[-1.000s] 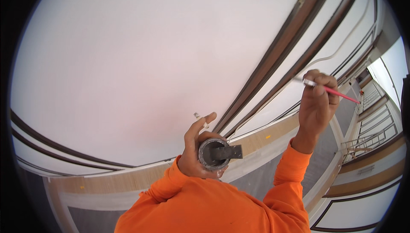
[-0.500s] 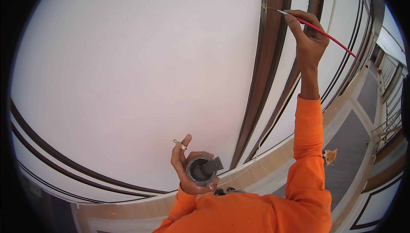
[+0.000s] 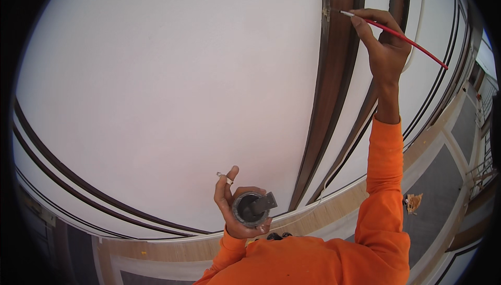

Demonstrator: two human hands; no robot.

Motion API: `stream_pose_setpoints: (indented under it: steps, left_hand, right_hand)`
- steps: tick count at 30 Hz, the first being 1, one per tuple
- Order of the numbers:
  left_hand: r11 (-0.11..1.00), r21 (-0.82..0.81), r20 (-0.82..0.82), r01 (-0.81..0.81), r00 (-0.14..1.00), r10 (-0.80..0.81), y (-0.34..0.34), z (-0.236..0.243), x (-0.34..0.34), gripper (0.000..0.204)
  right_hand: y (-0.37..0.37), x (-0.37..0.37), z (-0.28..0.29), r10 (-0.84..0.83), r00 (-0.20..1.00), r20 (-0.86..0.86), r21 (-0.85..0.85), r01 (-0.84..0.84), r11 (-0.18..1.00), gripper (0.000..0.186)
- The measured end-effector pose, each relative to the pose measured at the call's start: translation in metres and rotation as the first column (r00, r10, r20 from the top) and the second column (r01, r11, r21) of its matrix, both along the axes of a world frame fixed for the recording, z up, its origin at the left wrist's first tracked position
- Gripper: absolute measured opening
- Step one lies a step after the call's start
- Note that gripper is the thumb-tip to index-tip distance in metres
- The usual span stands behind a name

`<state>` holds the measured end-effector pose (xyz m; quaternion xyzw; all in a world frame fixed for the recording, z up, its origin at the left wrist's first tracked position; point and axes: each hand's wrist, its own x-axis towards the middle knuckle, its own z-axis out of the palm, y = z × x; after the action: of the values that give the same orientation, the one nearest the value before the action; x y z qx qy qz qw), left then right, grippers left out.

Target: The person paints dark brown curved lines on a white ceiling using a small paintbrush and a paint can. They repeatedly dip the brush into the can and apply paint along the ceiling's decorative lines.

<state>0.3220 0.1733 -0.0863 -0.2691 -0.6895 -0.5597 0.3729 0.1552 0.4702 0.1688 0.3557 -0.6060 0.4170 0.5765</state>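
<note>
Between the thumb and fingers of my right hand (image 3: 389,50) is a thin paintbrush (image 3: 407,38) with a red handle and a metal ferrule. Its tip is at the brown wooden trim (image 3: 339,34) on the wall, close to a pale, rough patch (image 3: 326,12) on the trim's left edge. Low in front of me, my left hand (image 3: 235,220) is wrapped round a small round pot (image 3: 243,209) of dark grey stuff. A flat dark piece (image 3: 263,204) sticks out over the pot's rim. A cigarette (image 3: 224,177) is pinched between two raised fingers of that hand.
A broad white wall panel (image 3: 172,86) fills most of the view. Dark mouldings (image 3: 104,201) curve along its lower left. A pale cable (image 3: 329,176) runs down the wall on the right. Crumpled brown paper (image 3: 414,203) lies on the grey floor covering (image 3: 436,180).
The whole view has shifted slightly, so wall and floor appear displaced. The brush tip now appears a little farther right of the pale patch. Both hands keep their holds.
</note>
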Motion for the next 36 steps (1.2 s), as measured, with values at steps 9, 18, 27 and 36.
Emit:
stream_pose_setpoints:
  steps: [9,18,27,36]
  left_hand:
    - [1.0,0.015,0.002,0.027,1.0,-0.027,-0.02,-0.014,0.003,0.124]
    - [0.99,0.115,0.078,0.084,0.993,-0.093,-0.012,0.001,0.012,0.127]
    - [0.998,0.015,0.049,0.062,0.997,-0.063,-0.018,0.003,0.012,0.123]
    - [0.997,0.036,0.049,-0.072,0.996,0.07,-0.013,0.0,0.013,0.124]
  right_hand:
    - [-0.032,0.006,0.002,-0.123,0.991,-0.045,0.214,0.13,0.968,0.011]
    - [-0.054,-0.012,0.029,-0.038,0.993,-0.111,0.132,0.053,0.99,0.015]
    - [-0.055,-0.01,0.033,0.026,0.999,-0.038,0.146,-0.02,0.989,0.012]
    - [-0.047,-0.014,0.031,0.035,0.999,-0.012,0.214,-0.032,0.976,0.009]
